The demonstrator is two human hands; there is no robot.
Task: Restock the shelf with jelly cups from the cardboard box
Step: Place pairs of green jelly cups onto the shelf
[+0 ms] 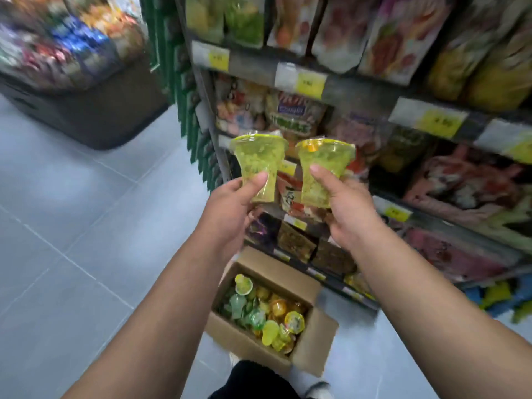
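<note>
My left hand point(234, 207) grips a green jelly cup point(259, 162) by its narrow base, lid up. Beside it my right hand point(349, 210) holds a second green jelly cup point(321, 165) the same way. Both cups hover side by side in front of the shelf point(371, 89), roughly level with its middle rows. On the floor below stands the open cardboard box point(253, 338), holding several green, yellow and orange jelly cups point(269, 312).
The shelf rows are packed with snack bags and carry yellow price tags point(437, 120). A dark bin point(95, 110) heaped with sweets stands at the left across a grey tiled floor. Green hanging strips point(190, 90) line the shelf end. My shoes show below the box.
</note>
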